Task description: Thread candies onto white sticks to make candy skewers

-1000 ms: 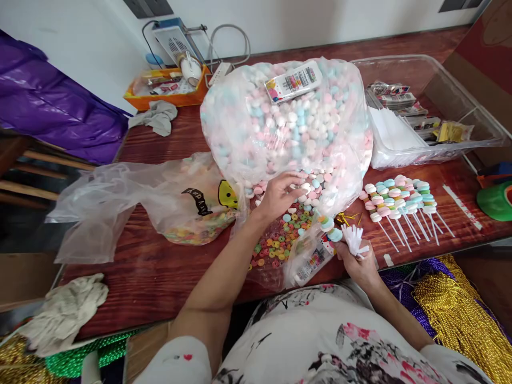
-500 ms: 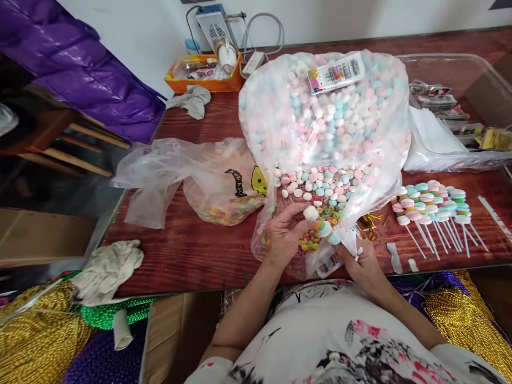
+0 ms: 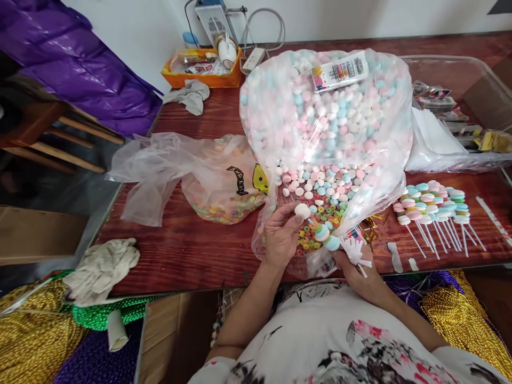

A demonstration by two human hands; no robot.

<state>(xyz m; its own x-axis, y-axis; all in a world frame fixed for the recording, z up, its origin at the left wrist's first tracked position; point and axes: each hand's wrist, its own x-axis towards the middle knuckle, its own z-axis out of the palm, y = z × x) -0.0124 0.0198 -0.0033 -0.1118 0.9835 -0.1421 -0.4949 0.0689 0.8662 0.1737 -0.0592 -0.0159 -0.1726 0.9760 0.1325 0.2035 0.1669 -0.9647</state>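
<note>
Plastic bag [image 3: 324,120] (packet [image 3: 340,72] on top) partly hides clear bin [image 3: 460,161].

- Left hand [image 3: 280,240]: thumb and fingertips pinched, left forearm [image 3: 254,304] slanting back and outward from it.
- Right hand [image 3: 362,276]: rightward of the left, fingers curled, right forearm [image 3: 412,317] slanting likewise.

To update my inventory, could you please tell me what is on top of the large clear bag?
A white printed packet lies on the bag, with pastel sweets showing through around it; whatever is directly beneath is covered.
</note>
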